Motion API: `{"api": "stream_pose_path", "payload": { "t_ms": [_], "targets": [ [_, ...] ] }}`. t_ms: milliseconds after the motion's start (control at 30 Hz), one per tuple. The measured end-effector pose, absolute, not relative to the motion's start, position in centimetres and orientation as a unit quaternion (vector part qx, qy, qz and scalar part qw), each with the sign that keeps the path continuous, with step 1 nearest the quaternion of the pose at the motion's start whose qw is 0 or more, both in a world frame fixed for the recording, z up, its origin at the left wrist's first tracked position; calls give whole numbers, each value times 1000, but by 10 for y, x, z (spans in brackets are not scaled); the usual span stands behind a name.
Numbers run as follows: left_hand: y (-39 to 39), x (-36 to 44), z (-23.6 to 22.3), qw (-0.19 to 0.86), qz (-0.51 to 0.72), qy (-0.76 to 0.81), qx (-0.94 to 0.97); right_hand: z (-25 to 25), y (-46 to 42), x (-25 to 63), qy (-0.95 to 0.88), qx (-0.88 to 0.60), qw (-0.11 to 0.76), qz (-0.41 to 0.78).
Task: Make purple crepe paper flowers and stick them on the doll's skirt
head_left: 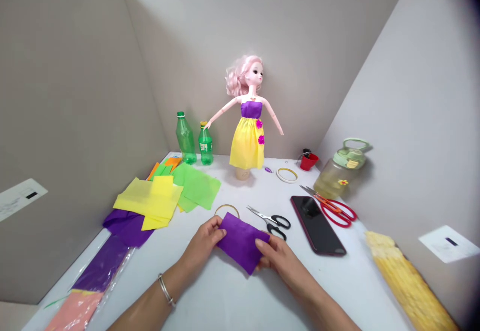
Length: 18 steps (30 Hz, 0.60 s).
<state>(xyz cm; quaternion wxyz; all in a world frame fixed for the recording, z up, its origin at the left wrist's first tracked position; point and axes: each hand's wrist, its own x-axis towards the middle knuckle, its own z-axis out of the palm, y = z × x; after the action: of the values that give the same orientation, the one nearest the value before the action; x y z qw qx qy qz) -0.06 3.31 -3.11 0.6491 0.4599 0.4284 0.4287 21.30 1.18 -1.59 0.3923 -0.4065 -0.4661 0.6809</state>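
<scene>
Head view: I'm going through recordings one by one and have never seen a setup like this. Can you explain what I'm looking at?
There is no machine here. A person works with two bare hands, and the single picture comes from a camera worn on their head, looking forward and down. The left hand and right hand hold a purple sheet between them, one at each side. On the white table, a doll in a purple and yellow dress stands at the back. Two green bottles and loose yellow sheets are to the left; a phone, red scissors and a jug are to the right.
</scene>
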Motion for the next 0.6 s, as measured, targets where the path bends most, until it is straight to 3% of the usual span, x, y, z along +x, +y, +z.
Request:
{"api": "stream_pose_path", "payload": {
  "t_ms": [167, 333, 600],
  "targets": [
    [30, 1, -33, 693, 369, 410, 464, -13, 12, 216, -475, -443, 389, 654],
    [31, -1, -34, 679, 400, 419, 450, -23, 16, 216, -473, -441, 364, 670],
    [35, -1, -37, 676, 432, 418, 425, -21, 20, 219, -439, -458, 439, 636]
  ]
}}
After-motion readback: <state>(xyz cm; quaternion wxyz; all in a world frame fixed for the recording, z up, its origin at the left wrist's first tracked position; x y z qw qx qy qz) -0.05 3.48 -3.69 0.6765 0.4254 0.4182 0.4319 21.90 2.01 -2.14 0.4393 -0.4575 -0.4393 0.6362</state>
